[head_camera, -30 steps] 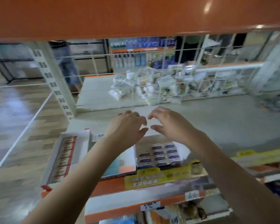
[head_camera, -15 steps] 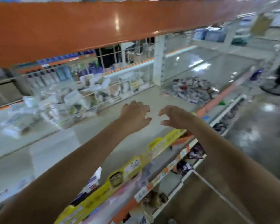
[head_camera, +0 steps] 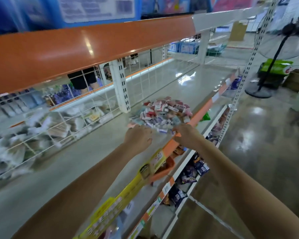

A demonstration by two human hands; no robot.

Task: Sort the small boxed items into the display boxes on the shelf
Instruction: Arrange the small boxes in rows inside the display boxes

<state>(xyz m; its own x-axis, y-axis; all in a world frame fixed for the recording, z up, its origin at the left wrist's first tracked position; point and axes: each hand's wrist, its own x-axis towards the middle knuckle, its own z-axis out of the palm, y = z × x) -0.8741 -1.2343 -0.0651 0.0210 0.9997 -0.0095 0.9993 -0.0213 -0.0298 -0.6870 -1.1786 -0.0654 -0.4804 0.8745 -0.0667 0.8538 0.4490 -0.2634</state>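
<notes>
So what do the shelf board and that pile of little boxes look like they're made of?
The shelf board looks like painted metal, pale and glossy: ceiling lights reflect off it. The pile of small boxes appears to be printed cardboard, red, white and purple with sharp edges, though blur leaves that uncertain.

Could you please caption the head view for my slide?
Both bare hands, left hand and right hand, reach toward a heap of small colourful boxes on the grey shelf.
</notes>
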